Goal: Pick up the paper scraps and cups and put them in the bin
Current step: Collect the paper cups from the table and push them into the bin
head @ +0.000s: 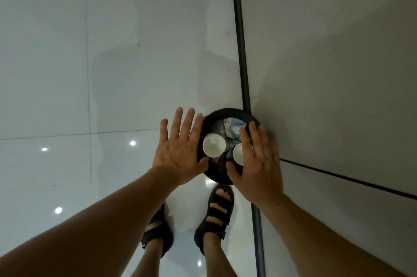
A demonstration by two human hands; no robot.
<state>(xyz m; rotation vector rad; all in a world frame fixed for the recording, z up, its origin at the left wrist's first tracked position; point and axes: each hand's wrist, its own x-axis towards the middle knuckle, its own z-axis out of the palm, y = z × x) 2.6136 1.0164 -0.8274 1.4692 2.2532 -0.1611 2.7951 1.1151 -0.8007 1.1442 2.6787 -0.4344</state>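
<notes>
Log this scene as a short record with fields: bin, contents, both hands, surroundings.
bin: black, round, on the floor beside the wall
cups: two white ones, first cup and second cup, inside the bin, mouths up
paper scraps: in the bin, beyond the cups
left hand: open, fingers spread, over the bin's left edge
right hand: open, over the bin's right edge
</notes>
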